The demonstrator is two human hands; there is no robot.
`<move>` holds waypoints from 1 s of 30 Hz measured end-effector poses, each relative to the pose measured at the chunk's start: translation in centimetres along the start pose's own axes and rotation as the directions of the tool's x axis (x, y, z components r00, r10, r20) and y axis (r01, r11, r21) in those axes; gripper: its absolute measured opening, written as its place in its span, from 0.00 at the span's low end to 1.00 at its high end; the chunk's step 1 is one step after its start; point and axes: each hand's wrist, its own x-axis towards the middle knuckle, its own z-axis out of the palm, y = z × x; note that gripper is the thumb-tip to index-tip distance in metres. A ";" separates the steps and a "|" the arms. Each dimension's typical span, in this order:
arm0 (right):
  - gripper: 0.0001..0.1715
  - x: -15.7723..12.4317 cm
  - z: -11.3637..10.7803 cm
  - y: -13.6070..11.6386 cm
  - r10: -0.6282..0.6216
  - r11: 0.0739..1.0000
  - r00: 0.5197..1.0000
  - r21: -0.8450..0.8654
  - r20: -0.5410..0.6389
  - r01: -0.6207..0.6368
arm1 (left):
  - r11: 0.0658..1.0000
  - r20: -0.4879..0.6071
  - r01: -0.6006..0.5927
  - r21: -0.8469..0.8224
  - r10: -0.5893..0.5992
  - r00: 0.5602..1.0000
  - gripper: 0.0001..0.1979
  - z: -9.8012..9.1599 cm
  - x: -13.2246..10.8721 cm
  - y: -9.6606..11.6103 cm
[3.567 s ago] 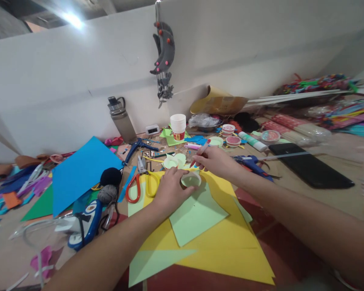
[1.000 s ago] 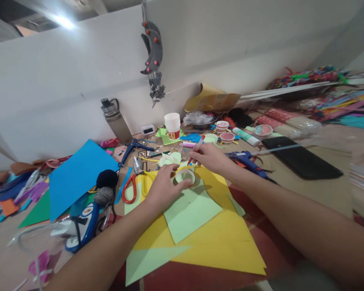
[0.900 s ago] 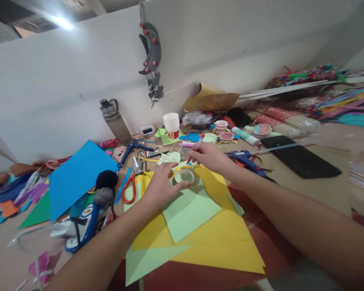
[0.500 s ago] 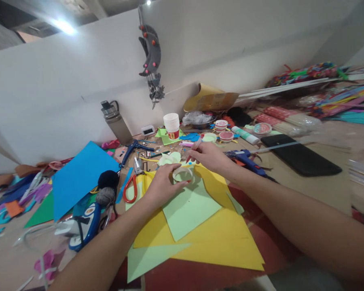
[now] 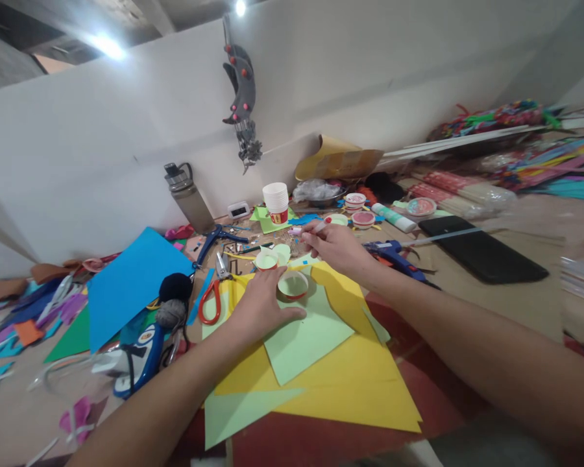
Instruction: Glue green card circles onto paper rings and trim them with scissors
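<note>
head view: the left hand (image 5: 261,305) lies flat and spread on a light green sheet (image 5: 305,334), thumb and forefinger curved against the near-left side of a small round ring with a red rim (image 5: 292,284), which sits at the sheet's far corner. the right hand (image 5: 335,250) hovers just beyond the ring, fingers closed on a thin pen (image 5: 320,226) (blurred, so its tip can't be made out). under the green sheet is a large yellow sheet (image 5: 355,383). close on the left lie red-handled scissors (image 5: 207,302), a black pompom (image 5: 175,286) and a big blue sheet (image 5: 126,279); both forearms cross the near part of the papers. to the right, a blue glue gun (image 5: 395,250) and a flat black case (image 5: 481,254). farther off, a stack of white paper cups (image 5: 276,200) carries a red label, too small to read; a grey water bottle (image 5: 189,198) stands by the wall.
</note>
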 end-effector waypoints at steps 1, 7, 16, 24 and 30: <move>0.16 0.0 0.0 -0.3 -0.005 1.000 1.000 0.014 0.000 0.005 | 1.000 0.011 -0.006 0.021 0.006 1.000 0.41 0.0 -0.1 0.1; 0.14 -2.2 -0.4 -3.9 -0.095 0.993 0.990 -0.060 0.100 0.101 | 0.986 0.032 0.036 0.162 -0.042 0.999 0.37 -0.2 -0.6 1.1; 0.21 -12.1 -0.3 -3.5 0.001 0.925 0.923 -0.350 0.386 0.146 | 0.955 -0.041 0.158 0.249 -0.153 0.987 0.38 0.2 -1.0 1.9; 0.34 -11.1 -0.4 -0.8 -0.005 0.847 0.888 -0.469 0.460 0.248 | 0.956 -0.031 0.237 0.172 -0.235 0.971 0.32 -1.4 -1.4 1.8; 0.15 -6.6 0.3 0.4 -0.021 0.875 0.929 -0.442 0.370 0.196 | 0.980 0.012 0.195 -0.026 -0.195 0.981 0.15 -2.4 -1.6 1.3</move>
